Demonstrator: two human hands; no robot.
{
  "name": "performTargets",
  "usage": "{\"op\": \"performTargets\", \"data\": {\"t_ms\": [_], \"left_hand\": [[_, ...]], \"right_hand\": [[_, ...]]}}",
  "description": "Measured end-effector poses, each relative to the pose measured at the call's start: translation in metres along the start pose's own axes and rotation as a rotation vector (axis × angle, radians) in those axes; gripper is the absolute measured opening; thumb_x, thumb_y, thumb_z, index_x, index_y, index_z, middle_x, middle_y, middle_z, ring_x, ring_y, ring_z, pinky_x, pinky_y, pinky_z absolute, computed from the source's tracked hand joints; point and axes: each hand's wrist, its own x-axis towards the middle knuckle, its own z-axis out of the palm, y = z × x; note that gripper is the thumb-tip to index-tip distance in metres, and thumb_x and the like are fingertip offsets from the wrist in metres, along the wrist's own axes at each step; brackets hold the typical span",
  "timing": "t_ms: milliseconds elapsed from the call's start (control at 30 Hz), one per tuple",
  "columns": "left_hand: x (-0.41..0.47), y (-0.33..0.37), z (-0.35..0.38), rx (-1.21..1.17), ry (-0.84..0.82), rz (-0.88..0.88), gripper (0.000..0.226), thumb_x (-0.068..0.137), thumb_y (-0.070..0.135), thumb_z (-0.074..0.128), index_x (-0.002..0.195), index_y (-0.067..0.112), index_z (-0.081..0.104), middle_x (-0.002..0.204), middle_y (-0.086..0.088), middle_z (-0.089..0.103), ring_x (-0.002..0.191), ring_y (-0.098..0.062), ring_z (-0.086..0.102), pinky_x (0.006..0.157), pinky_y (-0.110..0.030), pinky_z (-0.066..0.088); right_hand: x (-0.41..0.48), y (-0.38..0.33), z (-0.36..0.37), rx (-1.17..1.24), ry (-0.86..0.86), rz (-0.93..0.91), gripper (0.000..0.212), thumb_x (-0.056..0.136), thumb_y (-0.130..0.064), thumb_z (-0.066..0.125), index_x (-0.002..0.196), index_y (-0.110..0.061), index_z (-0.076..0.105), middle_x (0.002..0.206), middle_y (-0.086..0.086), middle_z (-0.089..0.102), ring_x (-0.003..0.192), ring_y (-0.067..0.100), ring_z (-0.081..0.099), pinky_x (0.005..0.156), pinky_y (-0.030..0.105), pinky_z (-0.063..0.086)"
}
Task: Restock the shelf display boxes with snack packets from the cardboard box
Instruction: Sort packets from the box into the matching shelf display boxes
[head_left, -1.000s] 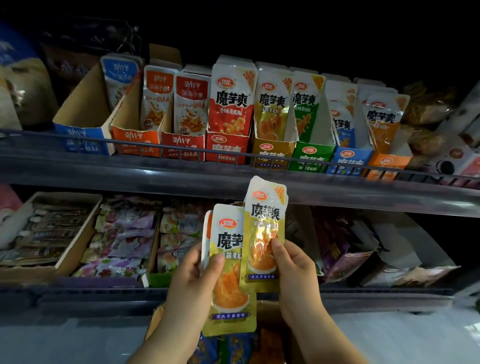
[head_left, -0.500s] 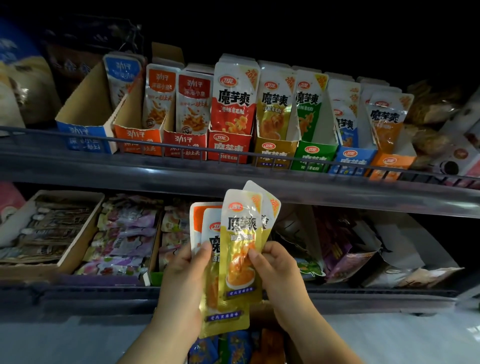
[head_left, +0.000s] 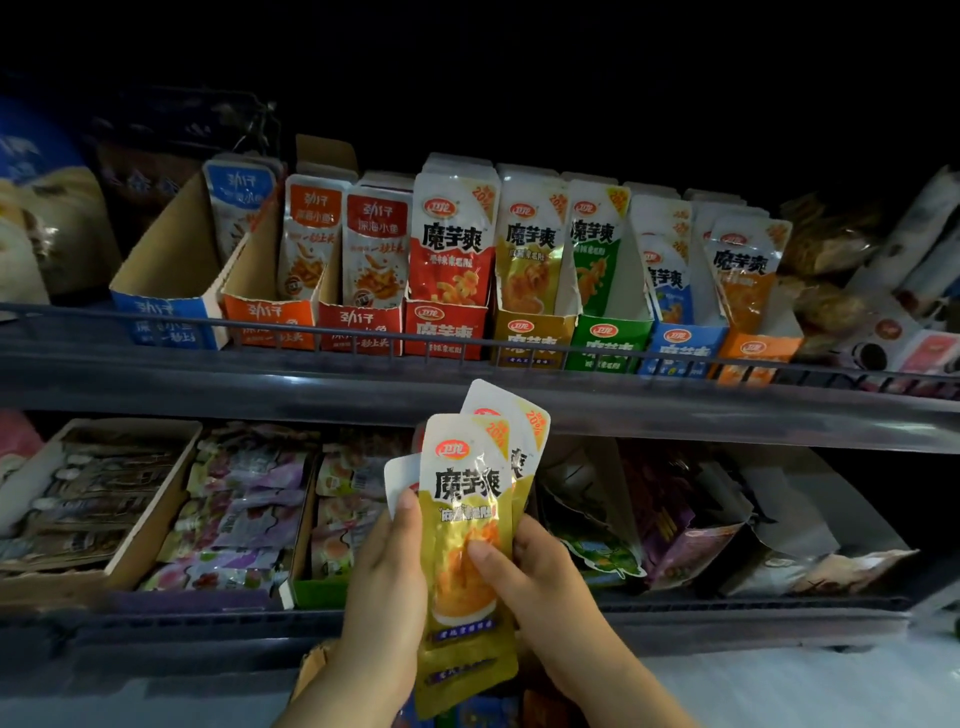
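Snack packets of the yellow variety are held as a loose fan in front of the lower shelf, just under the edge of the upper shelf. The left hand has its grip closed on the fan's left side, thumb across the front. The right hand has its grip closed on the right side, thumb pressed to the face of the front packet. The step in hand appears to be squaring the fan into a stack before loading. The matching yellow display box stands on the upper shelf between the red display box and the green display box, almost directly above the hands, with packets upright in it. The next move calls for lifting the stack over the wire rail and seating it upright, print forward (free depth in the box cannot be judged from this view). Only a brown corner of the cardboard box shows, beneath the wrists. The lower shelf carries an open tray and loose bags. The room is dark, with a pale floor at lower right.
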Motion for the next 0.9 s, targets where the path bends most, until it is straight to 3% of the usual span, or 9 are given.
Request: {"op": "performTargets", "data": {"t_ms": [133, 167, 267, 367, 500, 633, 767, 900], "left_hand": [[0.002, 0.014, 0.005, 0.014, -0.111, -0.037, 0.023, 0.09, 0.035, 0.04, 0.072, 0.032, 0.053, 0.057, 0.015, 0.059, 0.05, 0.003, 0.058, 0.041, -0.007, 0.043], [0.004, 0.017, 0.005, -0.008, -0.146, -0.054, 0.019, 0.085, 0.039, 0.043, 0.073, 0.033, 0.056, 0.061, 0.012, 0.063, 0.055, 0.004, 0.061, 0.051, -0.011, 0.048], [0.015, 0.017, 0.003, -0.04, -0.298, -0.095, 0.026, 0.073, 0.044, 0.05, 0.087, 0.03, 0.066, 0.083, 0.002, 0.074, 0.083, -0.017, 0.069, 0.08, -0.038, 0.052], [0.024, 0.014, 0.0, -0.07, -0.23, -0.119, 0.014, 0.083, 0.022, 0.054, 0.088, 0.018, 0.066, 0.076, -0.002, 0.074, 0.073, -0.02, 0.069, 0.069, -0.037, 0.051], [0.039, 0.012, -0.01, -0.073, -0.107, -0.176, 0.01, 0.085, 0.012, 0.054, 0.086, 0.013, 0.064, 0.064, -0.004, 0.072, 0.069, -0.025, 0.066, 0.064, -0.037, 0.049], [0.05, 0.019, -0.02, -0.05, -0.047, -0.132, 0.01, 0.086, 0.013, 0.055, 0.081, 0.017, 0.063, 0.062, -0.002, 0.071, 0.075, -0.027, 0.065, 0.077, -0.045, 0.051], [0.052, 0.02, -0.023, -0.005, -0.05, -0.085, 0.016, 0.087, 0.011, 0.054, 0.075, 0.018, 0.063, 0.057, 0.002, 0.07, 0.074, -0.027, 0.065, 0.07, -0.037, 0.05], [0.053, 0.02, -0.022, 0.043, -0.048, -0.049, 0.016, 0.087, 0.013, 0.054, 0.075, 0.02, 0.063, 0.054, 0.007, 0.069, 0.069, -0.021, 0.064, 0.059, -0.029, 0.045]], "right_hand": [[-0.003, -0.012, -0.012, 0.053, 0.026, -0.012, 0.006, 0.084, -0.017, 0.061, 0.089, -0.02, 0.065, 0.082, -0.004, 0.074, 0.08, 0.01, 0.07, 0.071, 0.021, 0.056], [-0.003, -0.015, -0.014, 0.085, 0.043, -0.025, 0.008, 0.084, -0.017, 0.06, 0.09, -0.017, 0.065, 0.082, -0.002, 0.074, 0.079, 0.011, 0.07, 0.068, 0.02, 0.055], [0.001, -0.026, -0.022, 0.205, 0.133, -0.072, 0.009, 0.085, -0.012, 0.057, 0.086, -0.011, 0.066, 0.078, 0.003, 0.074, 0.071, 0.012, 0.07, 0.062, 0.02, 0.054], [0.008, -0.046, -0.034, 0.257, 0.209, -0.137, 0.012, 0.086, -0.011, 0.054, 0.084, -0.008, 0.065, 0.071, 0.003, 0.073, 0.065, 0.012, 0.069, 0.056, 0.02, 0.053], [0.022, -0.085, -0.051, 0.244, 0.301, -0.219, 0.01, 0.086, -0.016, 0.054, 0.086, -0.013, 0.064, 0.083, 0.007, 0.073, 0.082, 0.024, 0.067, 0.076, 0.037, 0.055], [0.046, -0.133, -0.059, 0.093, 0.476, -0.367, 0.012, 0.091, -0.02, 0.051, 0.083, -0.022, 0.059, 0.082, -0.006, 0.066, 0.076, 0.008, 0.062, 0.07, 0.024, 0.051], [0.08, -0.171, -0.062, 0.097, 0.603, -0.486, 0.011, 0.092, -0.021, 0.051, 0.083, -0.02, 0.057, 0.088, -0.004, 0.063, 0.088, 0.015, 0.061, 0.081, 0.03, 0.051], [0.112, -0.194, -0.058, 0.154, 0.639, -0.584, 0.014, 0.093, -0.016, 0.051, 0.103, -0.01, 0.057, 0.091, -0.001, 0.061, 0.084, 0.013, 0.06, 0.063, 0.014, 0.052]]}}
